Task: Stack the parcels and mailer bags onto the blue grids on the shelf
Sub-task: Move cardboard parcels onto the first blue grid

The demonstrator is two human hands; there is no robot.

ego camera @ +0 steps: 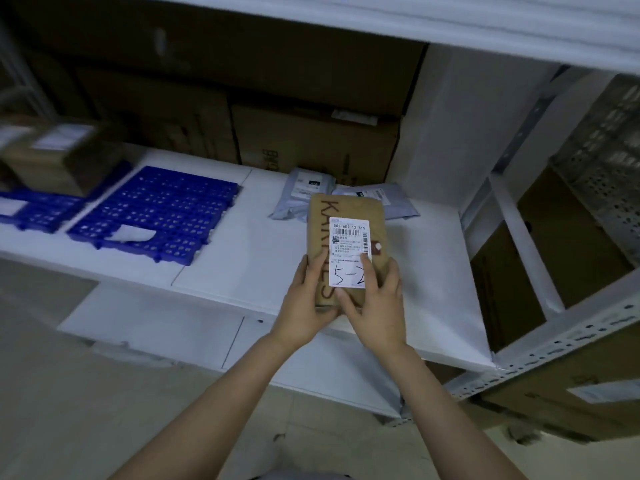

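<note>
Flat brown parcel (346, 237), white barcode label (349, 252)

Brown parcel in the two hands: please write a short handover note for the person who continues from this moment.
Left hand and right hand: both grip the near end of the brown parcel, held over the white shelf.
Done: one cardboard box sits on the far-left blue grid.
Left: the middle blue grid holds only a paper slip; two grey mailer bags lie behind the parcel, off the grids.

Head view, close, angled down onto shelf (242, 237).
</note>
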